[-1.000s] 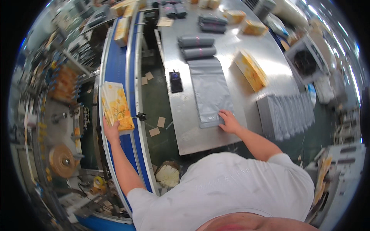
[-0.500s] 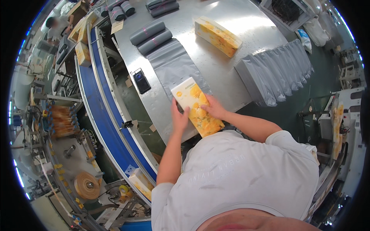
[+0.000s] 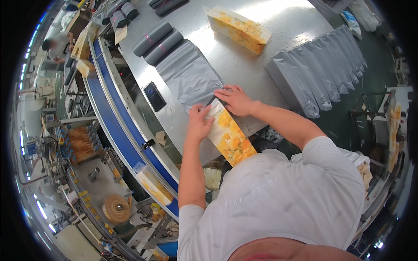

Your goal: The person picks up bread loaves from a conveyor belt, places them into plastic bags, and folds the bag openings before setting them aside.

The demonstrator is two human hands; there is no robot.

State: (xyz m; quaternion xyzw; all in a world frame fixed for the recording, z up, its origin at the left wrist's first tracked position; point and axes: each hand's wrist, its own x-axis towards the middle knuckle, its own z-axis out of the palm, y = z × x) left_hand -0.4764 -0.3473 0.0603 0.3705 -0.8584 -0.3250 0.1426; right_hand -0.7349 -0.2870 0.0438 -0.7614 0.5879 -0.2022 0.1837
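Observation:
A yellow-and-white flowered package [image 3: 230, 134], shaped like a long block, lies at the table's near edge, its near end by my torso. Its far end meets the near edge of a flat grey plastic bag [image 3: 191, 71], where a dark gap shows. My left hand [image 3: 200, 123] has its fingertips at the bag's left edge, the thumb side beside the package. With bent fingers, my right hand [image 3: 236, 101] grips the bag's right corner, just beyond the package. The fingertips are partly hidden.
Grey bag rolls [image 3: 163, 45] lie beyond the flat bag, and a dark phone [image 3: 154, 96] to its left. Another flowered package [image 3: 239, 29] sits farther back. Several filled grey bags [image 3: 315, 71] stand in a row at right. A blue conveyor [image 3: 117, 126] runs along the left.
Both hands have left the package's sides and moved to the bag's near edge. The package has shifted slightly toward me, and its far end now meets the bag's edge.

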